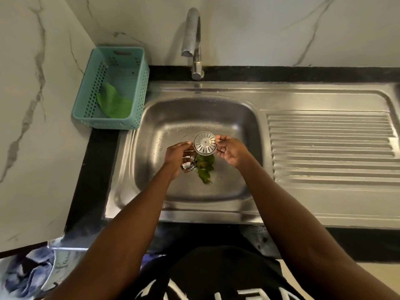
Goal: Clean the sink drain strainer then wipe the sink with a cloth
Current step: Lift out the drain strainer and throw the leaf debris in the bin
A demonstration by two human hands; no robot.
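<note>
A round metal drain strainer (pixel 205 143) is held up over the steel sink basin (pixel 151 131). My right hand (pixel 230 150) pinches its right rim and my left hand (pixel 177 154) touches its left rim. Below the strainer, green leaves (pixel 205 169) and a crumpled wrapper (pixel 189 166) lie on the basin floor over the drain. My left palm partly hides the wrapper. No cloth shows inside the sink.
A teal plastic basket (pixel 116 87) holding a green leaf (pixel 114 101) stands on the black counter at the sink's back left. The tap (pixel 193 40) rises behind the basin. A ribbed drainboard (pixel 331 146) lies to the right. Blue-white fabric (pixel 26 276) sits at bottom left.
</note>
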